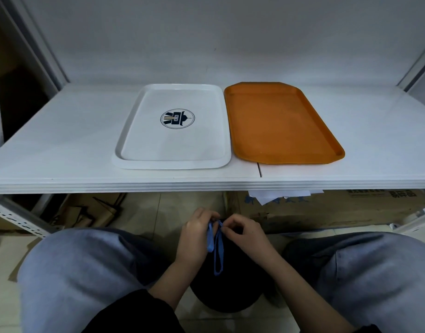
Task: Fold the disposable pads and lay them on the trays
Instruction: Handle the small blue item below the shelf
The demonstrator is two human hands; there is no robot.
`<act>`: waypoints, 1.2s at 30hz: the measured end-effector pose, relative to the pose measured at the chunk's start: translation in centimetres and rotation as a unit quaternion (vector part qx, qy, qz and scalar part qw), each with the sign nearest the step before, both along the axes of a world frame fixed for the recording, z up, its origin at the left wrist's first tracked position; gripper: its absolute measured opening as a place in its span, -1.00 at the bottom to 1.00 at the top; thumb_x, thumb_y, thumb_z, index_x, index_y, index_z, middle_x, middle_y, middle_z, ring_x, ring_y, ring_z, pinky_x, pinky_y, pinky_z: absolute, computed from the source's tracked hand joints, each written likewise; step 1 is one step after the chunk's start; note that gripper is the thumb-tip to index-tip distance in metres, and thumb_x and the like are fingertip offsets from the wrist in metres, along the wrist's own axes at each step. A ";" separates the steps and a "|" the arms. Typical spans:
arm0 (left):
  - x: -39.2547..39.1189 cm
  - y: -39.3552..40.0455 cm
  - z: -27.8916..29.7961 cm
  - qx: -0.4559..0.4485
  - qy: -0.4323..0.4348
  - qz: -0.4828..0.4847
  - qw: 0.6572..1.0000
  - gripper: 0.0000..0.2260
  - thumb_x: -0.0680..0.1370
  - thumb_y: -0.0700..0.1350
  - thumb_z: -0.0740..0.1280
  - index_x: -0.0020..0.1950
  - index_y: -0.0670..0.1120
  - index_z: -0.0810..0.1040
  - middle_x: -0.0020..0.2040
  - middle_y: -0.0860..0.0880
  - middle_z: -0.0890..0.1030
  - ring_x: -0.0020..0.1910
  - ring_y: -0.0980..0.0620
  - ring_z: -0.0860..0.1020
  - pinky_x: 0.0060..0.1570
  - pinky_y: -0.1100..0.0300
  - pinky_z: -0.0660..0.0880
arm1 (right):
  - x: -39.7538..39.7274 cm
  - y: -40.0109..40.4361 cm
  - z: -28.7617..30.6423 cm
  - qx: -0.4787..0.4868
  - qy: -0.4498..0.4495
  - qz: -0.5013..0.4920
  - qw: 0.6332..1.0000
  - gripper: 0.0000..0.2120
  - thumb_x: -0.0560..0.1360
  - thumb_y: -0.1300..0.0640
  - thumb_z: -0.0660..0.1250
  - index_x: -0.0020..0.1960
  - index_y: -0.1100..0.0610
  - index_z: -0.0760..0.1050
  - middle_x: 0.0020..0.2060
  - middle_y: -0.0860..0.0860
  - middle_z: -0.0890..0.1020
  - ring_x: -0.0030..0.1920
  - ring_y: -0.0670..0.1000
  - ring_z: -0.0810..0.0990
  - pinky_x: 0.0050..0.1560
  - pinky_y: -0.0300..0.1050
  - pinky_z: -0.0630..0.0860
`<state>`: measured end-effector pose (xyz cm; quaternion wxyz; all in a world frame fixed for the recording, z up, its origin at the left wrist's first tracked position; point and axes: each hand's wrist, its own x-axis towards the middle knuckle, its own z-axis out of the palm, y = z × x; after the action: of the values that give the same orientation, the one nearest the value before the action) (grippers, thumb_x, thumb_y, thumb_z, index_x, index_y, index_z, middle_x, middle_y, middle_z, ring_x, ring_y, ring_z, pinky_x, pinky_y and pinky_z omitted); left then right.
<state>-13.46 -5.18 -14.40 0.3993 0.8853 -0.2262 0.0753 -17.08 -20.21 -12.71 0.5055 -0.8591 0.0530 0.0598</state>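
From the head camera, the person sits low in front of a white shelf [62, 150], knees apart in grey trousers, with a dark bag [230, 280] on the floor between them. Both hands work at the bag's mouth: the left hand [197, 236] pinches one strand of the blue drawstring [218, 248], and the right hand [245, 233] pinches the cord just beside it, fingers curled in tight at what looks like a knot. No disposable pad shows anywhere; presumably they are inside the bag, though I cannot tell. On the shelf the white tray [125, 140], marked with a round emblem, and the orange tray [326, 138] lie side by side, nearly touching, both bare. The risk from here, I judge, is a pull on the wrong strand cinching the knot tighter, or a hard tug tipping the bag. Cardboard boxes [326, 210] sit under the shelf.
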 end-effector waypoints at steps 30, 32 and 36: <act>-0.1 0.0 0.9 -0.226 0.316 0.025 0.921 -0.85 0.51 -0.28 0.36 -0.22 -0.07 0.59 -0.28 0.01 0.61 -0.33 0.28 0.57 -0.27 0.42 0.47 | 0.7 -0.8 -0.2 0.189 0.007 -0.107 0.976 -0.85 0.48 0.35 0.35 -0.16 0.12 0.54 -0.23 0.01 0.66 -0.27 -0.20 0.59 -0.23 -0.35 0.47; -0.2 0.1 0.6 -0.257 0.332 0.040 0.907 -0.89 0.52 -0.28 0.35 -0.18 -0.13 0.59 -0.26 -0.05 0.61 -0.32 0.22 0.58 -0.28 0.40 0.49 | 0.8 -0.9 -0.2 0.109 -0.052 -0.100 0.988 -0.79 0.47 0.35 0.36 -0.18 0.04 0.56 -0.22 -0.06 0.65 -0.22 -0.23 0.60 -0.15 -0.36 0.47; -0.1 0.4 0.1 -0.247 0.332 0.056 0.909 -0.89 0.52 -0.26 0.35 -0.19 -0.13 0.58 -0.26 -0.06 0.62 -0.31 0.19 0.59 -0.28 0.40 0.49 | 0.7 -1.3 -0.2 -0.098 -0.166 -0.038 0.981 -0.88 0.48 0.24 0.38 -0.07 0.05 0.63 -0.17 -0.15 0.59 -0.14 -0.21 0.55 -0.10 -0.45 0.43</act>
<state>-13.58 -4.76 -14.33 0.6523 0.7436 -0.0046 -0.1468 -16.40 -21.55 -12.95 0.4228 -0.8997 0.0068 -0.1086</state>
